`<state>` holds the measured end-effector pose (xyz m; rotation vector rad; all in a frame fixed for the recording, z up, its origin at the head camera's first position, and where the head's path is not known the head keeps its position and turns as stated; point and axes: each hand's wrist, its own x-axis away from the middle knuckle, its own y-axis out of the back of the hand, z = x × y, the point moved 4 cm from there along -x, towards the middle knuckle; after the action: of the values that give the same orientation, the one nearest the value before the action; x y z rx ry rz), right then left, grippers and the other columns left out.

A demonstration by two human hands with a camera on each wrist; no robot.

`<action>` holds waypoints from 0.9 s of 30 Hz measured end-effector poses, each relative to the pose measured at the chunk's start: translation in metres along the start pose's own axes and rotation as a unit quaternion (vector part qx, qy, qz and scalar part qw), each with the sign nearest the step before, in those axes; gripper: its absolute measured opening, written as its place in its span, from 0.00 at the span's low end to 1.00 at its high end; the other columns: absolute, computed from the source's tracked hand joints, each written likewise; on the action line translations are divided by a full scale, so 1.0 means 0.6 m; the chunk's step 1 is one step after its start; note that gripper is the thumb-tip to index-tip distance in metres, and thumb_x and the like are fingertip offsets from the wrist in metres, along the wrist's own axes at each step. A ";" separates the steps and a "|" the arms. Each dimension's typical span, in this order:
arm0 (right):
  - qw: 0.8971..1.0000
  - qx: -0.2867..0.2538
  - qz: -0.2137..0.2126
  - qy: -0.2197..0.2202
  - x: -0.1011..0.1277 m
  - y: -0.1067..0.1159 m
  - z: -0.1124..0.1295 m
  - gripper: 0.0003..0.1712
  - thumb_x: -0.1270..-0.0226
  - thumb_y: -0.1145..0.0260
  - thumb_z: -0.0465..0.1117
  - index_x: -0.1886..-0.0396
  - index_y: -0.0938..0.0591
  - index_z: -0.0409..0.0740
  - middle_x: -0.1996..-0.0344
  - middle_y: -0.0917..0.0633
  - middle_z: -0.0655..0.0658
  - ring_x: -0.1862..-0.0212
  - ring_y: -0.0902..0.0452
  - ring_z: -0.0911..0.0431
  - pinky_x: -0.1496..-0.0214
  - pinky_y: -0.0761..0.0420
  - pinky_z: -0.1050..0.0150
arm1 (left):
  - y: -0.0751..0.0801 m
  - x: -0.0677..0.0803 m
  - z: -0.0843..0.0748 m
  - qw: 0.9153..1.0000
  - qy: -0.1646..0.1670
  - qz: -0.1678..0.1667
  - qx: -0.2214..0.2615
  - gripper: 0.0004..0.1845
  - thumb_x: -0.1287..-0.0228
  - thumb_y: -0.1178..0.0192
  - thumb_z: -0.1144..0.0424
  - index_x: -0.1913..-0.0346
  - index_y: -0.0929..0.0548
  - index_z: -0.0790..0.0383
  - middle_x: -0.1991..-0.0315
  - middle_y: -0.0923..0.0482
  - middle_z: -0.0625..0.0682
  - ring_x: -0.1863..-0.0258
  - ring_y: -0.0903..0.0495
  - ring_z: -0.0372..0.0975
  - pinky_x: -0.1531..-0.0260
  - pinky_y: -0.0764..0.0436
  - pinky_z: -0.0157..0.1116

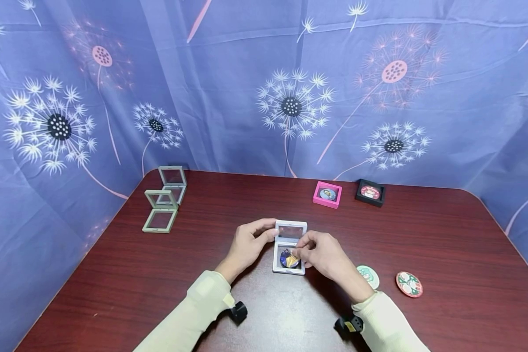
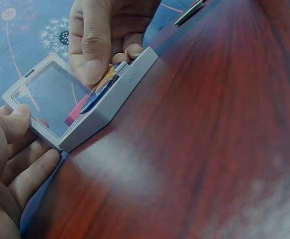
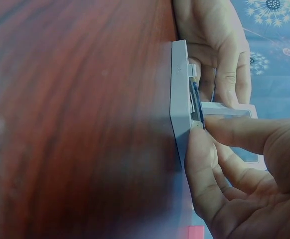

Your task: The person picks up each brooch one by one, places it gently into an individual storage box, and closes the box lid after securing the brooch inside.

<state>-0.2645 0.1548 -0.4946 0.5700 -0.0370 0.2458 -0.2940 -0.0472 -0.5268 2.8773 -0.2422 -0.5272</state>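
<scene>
A white hinged display case (image 1: 291, 224) lies on the table in front of me, its clear-windowed lid raised. My left hand (image 1: 248, 244) grips the lid at its left side, thumb on the front of the frame and fingers behind. A round blue and yellow badge (image 1: 287, 260) is over the clear window of the lower half. My right hand (image 1: 324, 255) pinches this badge at its right edge. In the left wrist view the badge (image 2: 96, 97) sits tilted within the case's rim, with the right thumb against it.
Two pale green cases stand open at the back left, one nearer (image 1: 160, 221) and one farther (image 1: 173, 175). A pink case (image 1: 327, 195) and a black case (image 1: 370, 192), each holding a badge, lie at the back. A green badge (image 1: 368, 276) and a red-green badge (image 1: 409, 284) lie right.
</scene>
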 end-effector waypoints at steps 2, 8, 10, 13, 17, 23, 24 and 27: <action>1.000 -0.002 0.000 0.001 0.000 0.000 0.000 0.06 0.32 0.25 0.32 0.67 0.15 0.40 0.75 0.15 0.49 0.76 0.16 0.56 0.72 0.14 0.63 | 0.000 0.000 0.000 1.000 0.001 0.001 0.001 0.14 0.27 0.32 0.70 0.42 0.12 0.68 0.54 0.09 0.57 0.55 0.11 0.40 0.54 0.13 0.32; 1.000 -0.010 0.001 0.000 -0.001 -0.001 0.000 0.05 0.31 0.26 0.31 0.67 0.15 0.39 0.75 0.15 0.48 0.76 0.16 0.55 0.71 0.12 0.61 | -0.001 -0.001 0.002 1.000 0.006 0.003 -0.005 0.14 0.28 0.31 0.69 0.42 0.12 0.67 0.53 0.09 0.55 0.55 0.12 0.38 0.54 0.13 0.33; 1.000 -0.011 0.001 -0.001 -0.001 -0.001 0.000 0.05 0.31 0.26 0.31 0.67 0.15 0.39 0.75 0.15 0.48 0.76 0.16 0.55 0.71 0.12 0.61 | -0.001 -0.001 0.003 1.000 0.007 0.001 -0.009 0.14 0.28 0.31 0.69 0.42 0.12 0.67 0.53 0.09 0.55 0.55 0.12 0.38 0.54 0.13 0.32; 1.000 -0.011 0.000 -0.001 -0.001 -0.001 0.000 0.05 0.30 0.27 0.31 0.66 0.14 0.39 0.75 0.14 0.48 0.75 0.15 0.55 0.71 0.12 0.61 | -0.001 -0.001 0.004 1.000 0.005 -0.002 -0.008 0.14 0.28 0.31 0.69 0.42 0.12 0.67 0.54 0.09 0.55 0.55 0.11 0.40 0.54 0.13 0.32; 1.000 -0.010 -0.003 -0.001 0.000 0.002 0.000 0.03 0.30 0.28 0.31 0.66 0.14 0.39 0.74 0.13 0.48 0.74 0.15 0.54 0.69 0.13 0.61 | -0.001 -0.001 0.004 1.000 0.003 -0.003 -0.001 0.15 0.28 0.30 0.69 0.42 0.12 0.68 0.54 0.09 0.57 0.54 0.11 0.46 0.54 0.13 0.32; 1.000 -0.018 -0.017 -0.017 0.000 0.009 -0.003 0.02 0.29 0.31 0.30 0.64 0.14 0.35 0.73 0.14 0.46 0.74 0.14 0.53 0.68 0.11 0.59 | -0.001 0.000 0.003 1.000 0.001 -0.004 -0.002 0.15 0.29 0.30 0.69 0.42 0.12 0.68 0.54 0.09 0.57 0.53 0.10 0.49 0.53 0.14 0.31; 0.999 -0.019 -0.019 -0.019 0.000 0.009 -0.003 0.02 0.28 0.32 0.30 0.63 0.14 0.35 0.73 0.15 0.46 0.75 0.15 0.53 0.69 0.10 0.59 | -0.001 0.000 0.002 1.000 0.001 -0.004 -0.001 0.15 0.30 0.30 0.69 0.42 0.12 0.68 0.54 0.09 0.58 0.53 0.10 0.50 0.53 0.14 0.32; 0.999 -0.014 -0.020 -0.029 0.000 0.010 -0.003 0.02 0.28 0.32 0.31 0.62 0.15 0.34 0.73 0.16 0.45 0.75 0.15 0.53 0.69 0.10 0.59 | 0.000 0.000 0.001 1.000 -0.001 -0.006 -0.003 0.15 0.29 0.30 0.70 0.43 0.12 0.69 0.54 0.09 0.58 0.53 0.10 0.49 0.53 0.14 0.32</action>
<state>-0.2662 0.1606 -0.4930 0.5502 -0.0846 0.1887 -0.2940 -0.0471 -0.5274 2.8743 -0.2222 -0.5328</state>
